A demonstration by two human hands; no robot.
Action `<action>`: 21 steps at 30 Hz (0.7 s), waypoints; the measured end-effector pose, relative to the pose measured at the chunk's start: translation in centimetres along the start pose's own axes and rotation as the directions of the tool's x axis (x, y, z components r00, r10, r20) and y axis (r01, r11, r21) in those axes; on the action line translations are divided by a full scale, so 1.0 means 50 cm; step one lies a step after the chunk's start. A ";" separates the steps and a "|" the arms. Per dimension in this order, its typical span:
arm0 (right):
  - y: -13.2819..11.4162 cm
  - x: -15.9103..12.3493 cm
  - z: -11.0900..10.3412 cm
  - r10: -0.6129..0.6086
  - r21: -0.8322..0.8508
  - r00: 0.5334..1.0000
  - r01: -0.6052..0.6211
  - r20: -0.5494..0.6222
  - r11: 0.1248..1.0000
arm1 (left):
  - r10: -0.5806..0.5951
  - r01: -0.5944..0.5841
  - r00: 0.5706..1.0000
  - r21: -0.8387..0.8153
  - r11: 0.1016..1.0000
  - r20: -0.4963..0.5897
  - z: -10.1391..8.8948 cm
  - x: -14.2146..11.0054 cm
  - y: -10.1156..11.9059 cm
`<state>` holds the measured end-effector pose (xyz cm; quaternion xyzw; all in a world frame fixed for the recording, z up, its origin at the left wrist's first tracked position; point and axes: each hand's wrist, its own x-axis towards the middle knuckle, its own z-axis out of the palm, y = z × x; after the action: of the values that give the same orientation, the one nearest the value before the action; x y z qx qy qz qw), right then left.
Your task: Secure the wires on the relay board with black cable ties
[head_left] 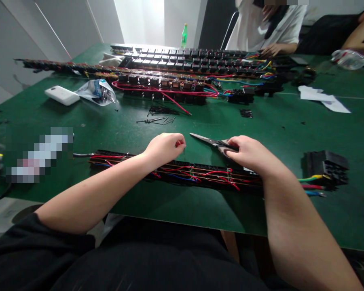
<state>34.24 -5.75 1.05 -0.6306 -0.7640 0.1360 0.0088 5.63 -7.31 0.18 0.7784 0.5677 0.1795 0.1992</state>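
Observation:
My right hand (247, 151) is closed round the handles of a pair of scissors (210, 140), whose blades point left towards my other hand. My left hand (166, 147) is pinched above a long black strip assembly (206, 174) with red and blue wires along it. Below its fingertips shows a short thin black strip (184, 151), perhaps the end of a cable tie. The assembly lies across the table in front of me, partly hidden by my left forearm and right hand. A black connector block (326, 167) with coloured leads sits at its right end.
Several wired black assemblies (170, 81) lie across the back of the green table (124, 121). Loose black ties (160, 111), a white case (62, 95), a plastic bag (98, 92) and white paper (323, 99) lie nearer. Other people (263, 28) are at the far side.

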 end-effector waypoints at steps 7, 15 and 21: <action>0.009 0.003 0.004 0.054 -0.020 0.998 -0.054 -0.019 0.998 | 0.002 -0.002 1.000 0.012 1.000 0.000 0.004 -0.002 0.003; 0.025 0.014 0.018 0.037 -0.011 0.998 -0.037 -0.042 0.999 | 0.033 -0.025 0.992 0.070 0.997 -0.118 -0.116 0.033 -0.003; 0.037 0.017 0.026 0.021 -0.018 0.998 -0.022 -0.067 1.000 | -0.015 0.001 0.998 0.189 0.982 0.069 -0.114 0.153 -0.068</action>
<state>35.62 -4.86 -0.76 -0.6432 -0.7576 0.1079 0.0268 2.19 1.55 3.72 0.7972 0.5779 0.0968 0.1451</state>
